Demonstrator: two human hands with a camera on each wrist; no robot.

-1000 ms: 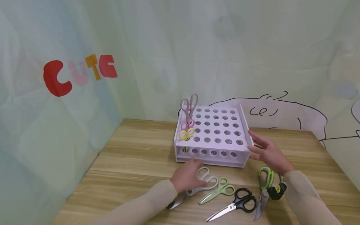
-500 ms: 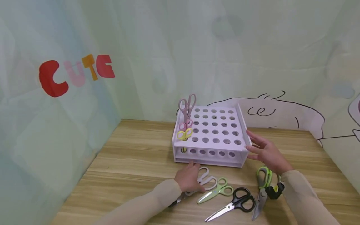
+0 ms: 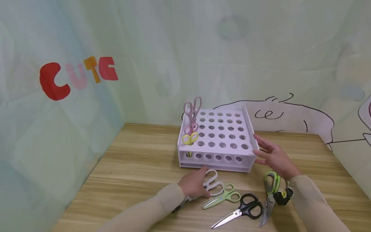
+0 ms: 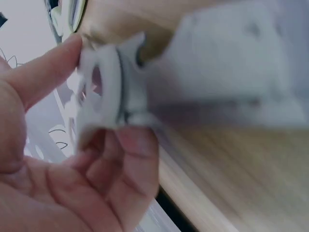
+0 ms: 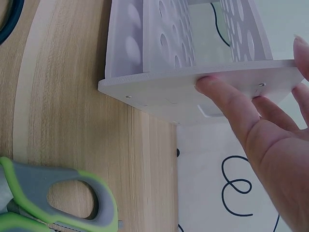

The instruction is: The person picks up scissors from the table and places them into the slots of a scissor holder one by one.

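My left hand [image 3: 193,183] pinches the white scissors [image 4: 217,67] near their handles, thumb on one side and fingers on the other. The hand covers their middle in the head view, and they are blurred in the left wrist view. A white rack [image 3: 217,150] with rows of round holes stands behind. My right hand [image 3: 275,158] rests with extended fingers against the rack's right side panel [image 5: 159,96]. Mauve scissors [image 3: 192,117], pink scissors [image 3: 191,129] and yellow scissors [image 3: 190,139] stand upright in its left column.
Right of the white scissors lie light-green scissors [image 3: 224,196], then black scissors [image 3: 246,210] with blades toward the front. Green-and-grey shears [image 3: 271,197] lie beside the right wrist. Fabric walls enclose the wooden table [image 3: 136,151] at the back and sides.
My left hand has closed its fingers on the white scissors, and their handles have shifted slightly. My right hand stays against the rack. The head view has turned slightly right.
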